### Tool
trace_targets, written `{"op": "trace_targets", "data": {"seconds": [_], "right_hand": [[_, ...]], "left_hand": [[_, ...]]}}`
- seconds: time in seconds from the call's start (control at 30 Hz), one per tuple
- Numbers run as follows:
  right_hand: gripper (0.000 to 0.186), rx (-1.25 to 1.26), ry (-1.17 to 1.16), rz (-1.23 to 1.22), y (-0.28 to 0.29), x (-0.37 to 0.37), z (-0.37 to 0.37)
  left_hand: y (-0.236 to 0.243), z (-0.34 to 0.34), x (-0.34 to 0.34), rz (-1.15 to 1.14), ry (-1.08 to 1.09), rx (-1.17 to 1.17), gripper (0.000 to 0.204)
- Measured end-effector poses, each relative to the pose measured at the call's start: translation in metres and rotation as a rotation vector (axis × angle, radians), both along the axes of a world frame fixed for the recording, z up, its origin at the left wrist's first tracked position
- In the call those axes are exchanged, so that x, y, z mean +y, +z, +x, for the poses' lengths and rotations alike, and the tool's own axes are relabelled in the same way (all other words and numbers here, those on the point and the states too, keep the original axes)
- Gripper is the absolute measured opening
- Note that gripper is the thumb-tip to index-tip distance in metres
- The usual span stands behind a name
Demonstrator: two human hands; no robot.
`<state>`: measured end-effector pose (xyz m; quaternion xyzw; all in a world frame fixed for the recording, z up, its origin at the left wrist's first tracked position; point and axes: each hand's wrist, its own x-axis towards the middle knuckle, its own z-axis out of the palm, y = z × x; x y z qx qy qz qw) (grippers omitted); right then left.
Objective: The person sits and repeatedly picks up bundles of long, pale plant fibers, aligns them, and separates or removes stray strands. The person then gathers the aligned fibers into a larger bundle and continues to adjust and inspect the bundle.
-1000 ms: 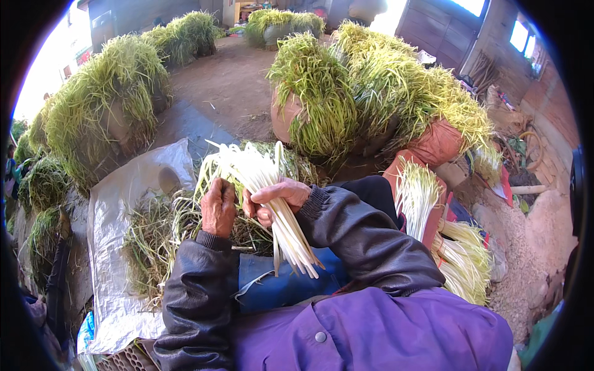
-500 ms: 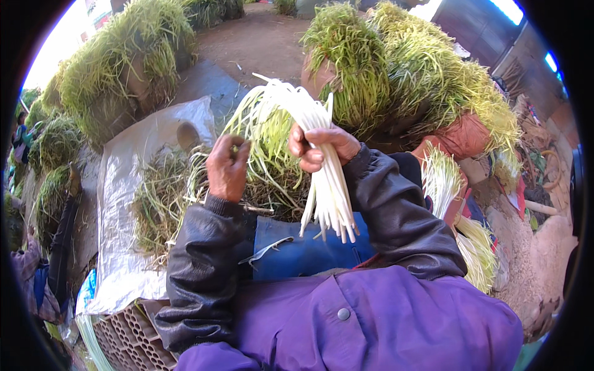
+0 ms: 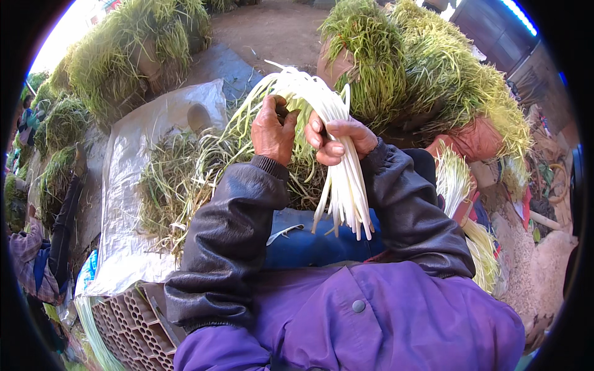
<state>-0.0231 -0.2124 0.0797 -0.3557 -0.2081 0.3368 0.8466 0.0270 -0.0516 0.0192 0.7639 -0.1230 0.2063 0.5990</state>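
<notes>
A bunch of white-stemmed greens (image 3: 346, 179) hangs over my lap, gripped at its upper part by my right hand (image 3: 346, 137). Its white stem ends point down toward me, while the thin pale-green leaves arch over and droop to the left. Close to those leaves is my left hand (image 3: 274, 130), its fingers curled together in a pinch. What lies between these fingers, if anything, is hidden. Below both hands, a blue cloth or sheet (image 3: 303, 244) covers my lap, with a loose pale strip lying on it.
A heap of tangled, partly dry greens (image 3: 167, 185) lies on a white plastic sheet (image 3: 124, 216) to the left. Large green bundles (image 3: 371, 68) stand ahead. Trimmed white-stemmed bunches (image 3: 453, 182) rest at my right. Hollow bricks (image 3: 133, 328) sit lower left; another person (image 3: 40, 260) is far left.
My left hand has moved up and right, from beside the drooping leaves to close by my right hand. The right hand keeps its hold on the bunch. The whole view has shifted slightly.
</notes>
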Motion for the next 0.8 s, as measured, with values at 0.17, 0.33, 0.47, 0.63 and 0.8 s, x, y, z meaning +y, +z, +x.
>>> {"op": "trace_targets", "data": {"seconds": [0.17,0.33,0.47,0.63,0.8], "right_hand": [[0.027,0.006,-0.018,0.006,-0.001,-0.001,0.000],[0.026,-0.019,-0.035,0.024,0.004,-0.004,-0.001],[0.023,-0.038,-0.035,0.076,0.008,-0.010,0.000],[0.025,-0.064,-0.077,0.096,0.010,-0.019,0.003],[0.028,-0.058,-0.090,0.110,0.007,-0.024,0.008]], "left_hand": [[-0.010,0.004,0.005,-0.070,-0.016,-0.073,0.013],[-0.021,0.008,0.033,-0.020,-0.048,-0.029,0.017],[-0.043,0.021,0.083,0.163,0.092,0.016,0.020],[-0.094,0.027,0.196,0.371,0.317,0.354,0.026],[-0.147,-0.011,0.272,0.704,0.367,0.467,0.043]]}}
